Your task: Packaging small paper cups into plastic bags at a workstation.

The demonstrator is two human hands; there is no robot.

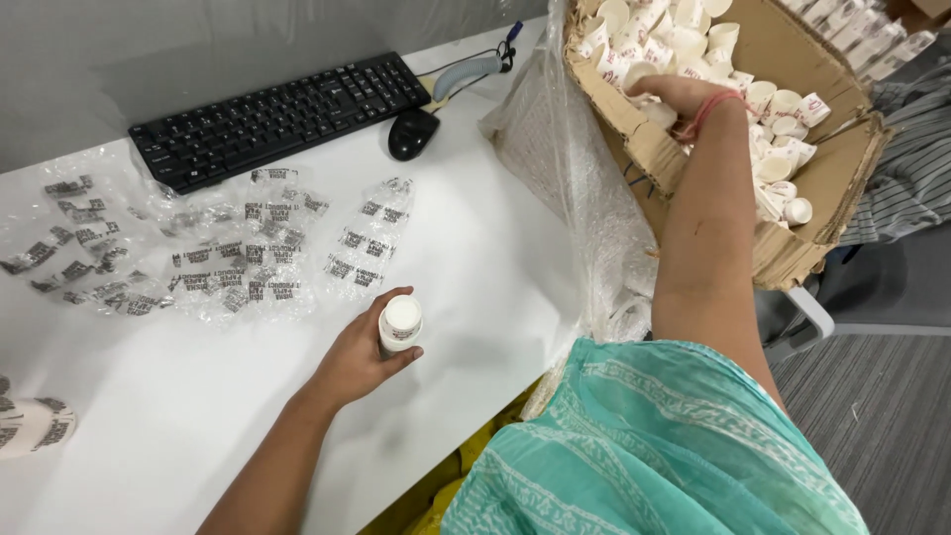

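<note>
My left hand (359,355) grips a small white bottle (400,325) that stands upright on the white table (475,258), its white cap facing up. My right hand (672,97) reaches into a torn cardboard box (792,248) at the right, fingers down among several small white bottles (783,149); whether it holds one is hidden. A red thread circles that wrist. Several clear plastic sleeves with dark printing (228,263) lie spread across the table left of the held bottle.
A black keyboard (277,114) and black mouse (412,132) sit at the table's far edge, with a grey handheld scanner (466,71) behind. Clear plastic wrap (565,168) hangs between table and box. A roll of printed labels (35,426) lies far left.
</note>
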